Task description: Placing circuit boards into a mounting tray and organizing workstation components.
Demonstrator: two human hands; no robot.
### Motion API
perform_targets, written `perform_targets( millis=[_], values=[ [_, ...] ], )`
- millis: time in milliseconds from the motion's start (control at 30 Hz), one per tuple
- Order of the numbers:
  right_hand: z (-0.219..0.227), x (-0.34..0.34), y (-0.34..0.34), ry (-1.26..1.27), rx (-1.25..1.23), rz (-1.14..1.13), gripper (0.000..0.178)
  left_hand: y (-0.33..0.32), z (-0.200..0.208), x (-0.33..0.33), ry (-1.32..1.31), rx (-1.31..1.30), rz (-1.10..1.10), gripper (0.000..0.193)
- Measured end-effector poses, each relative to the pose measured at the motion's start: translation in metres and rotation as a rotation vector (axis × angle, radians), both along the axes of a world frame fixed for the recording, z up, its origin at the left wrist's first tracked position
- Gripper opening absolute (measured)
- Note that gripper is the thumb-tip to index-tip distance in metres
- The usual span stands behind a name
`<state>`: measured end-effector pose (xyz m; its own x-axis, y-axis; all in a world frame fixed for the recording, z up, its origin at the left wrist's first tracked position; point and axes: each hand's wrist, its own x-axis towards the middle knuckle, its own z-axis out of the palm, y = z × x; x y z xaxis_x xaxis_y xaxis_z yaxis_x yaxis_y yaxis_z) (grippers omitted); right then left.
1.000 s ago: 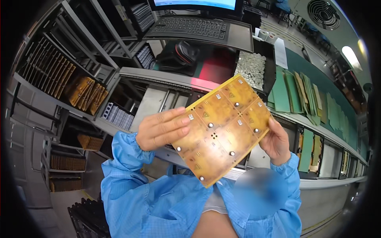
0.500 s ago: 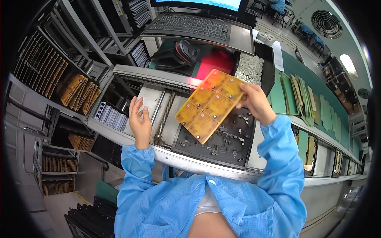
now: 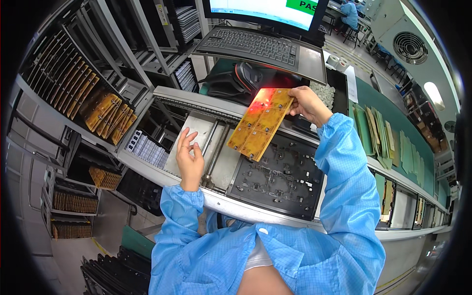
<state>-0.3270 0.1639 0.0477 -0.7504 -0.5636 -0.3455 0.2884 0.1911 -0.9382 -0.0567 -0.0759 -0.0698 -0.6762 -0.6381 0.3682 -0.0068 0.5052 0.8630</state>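
My right hand (image 3: 309,104) pinches the upper right corner of a yellow-brown circuit board panel (image 3: 258,125). The panel is tilted and split into several sections with small dark parts on them. Red light from the black barcode scanner (image 3: 236,78) falls on its upper left part. Under the panel, partly covered by it, lies a black fixture plate (image 3: 278,179) with small metal parts. My left hand (image 3: 189,157) is raised over the metal rail near the threaded rod (image 3: 216,150), fingers apart, holding nothing.
A keyboard (image 3: 253,46) and monitor (image 3: 265,12) stand beyond the scanner. Racks of yellow boards (image 3: 105,115) line the left. Green boards (image 3: 373,130) stand upright on the right bench. Small whitish pieces (image 3: 322,93) fill a black tray behind my right hand.
My right hand has carried the panel away from me, and the scanner's red light now lands on it. The view has shifted; a green block now shows on the monitor.
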Motion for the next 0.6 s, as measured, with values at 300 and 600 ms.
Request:
perform_targets(
  millis=[300, 600],
  values=[
    [0.052, 0.098, 0.06, 0.276, -0.015, 0.188, 0.026, 0.027, 0.01, -0.013, 0.172, 0.308, -0.36, 0.052],
    [0.017, 0.16, 0.109, 0.42, -0.095, 0.141, 0.072, 0.131, 0.07, -0.028, 0.366, 1.013, -0.69, 0.048]
  ],
)
